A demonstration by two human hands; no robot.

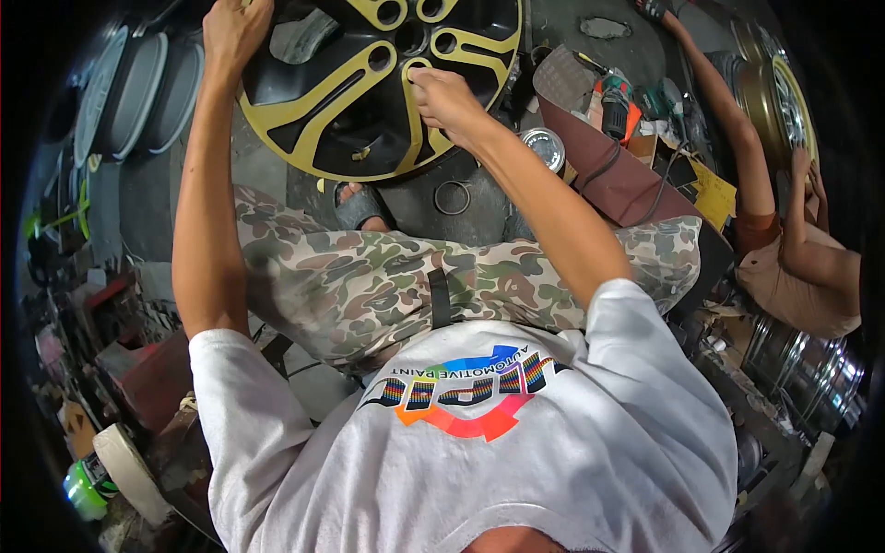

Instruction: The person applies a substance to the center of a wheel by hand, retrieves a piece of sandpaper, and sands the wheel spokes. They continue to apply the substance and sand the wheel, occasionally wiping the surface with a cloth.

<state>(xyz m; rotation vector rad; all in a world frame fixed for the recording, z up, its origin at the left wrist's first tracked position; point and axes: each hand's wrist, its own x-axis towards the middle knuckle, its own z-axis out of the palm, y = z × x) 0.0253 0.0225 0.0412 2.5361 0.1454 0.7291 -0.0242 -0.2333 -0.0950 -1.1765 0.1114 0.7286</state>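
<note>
A black wheel rim [346, 88] with yellow-faced spokes and round holes lies in front of me, its far part cut off by the top of the view. My left hand [238, 35] is closed at the rim's left edge, fingertips partly out of view. Over a yellow spoke near the hub, my right hand [445, 103] has its fingers curled together, with the index finger and thumb at a round hole. Whatever it pinches, if anything, is too small to make out. A small yellow scrap [361, 154] rests on the rim's black area near me.
A round can [543, 147], a metal ring [452, 197] and a maroon sheet [618, 180] lie nearby. A power tool [615, 106] sits among clutter. Grey rims [138, 92] stand at left. At right, another person's arm [733, 124] is beside a gold rim [770, 97].
</note>
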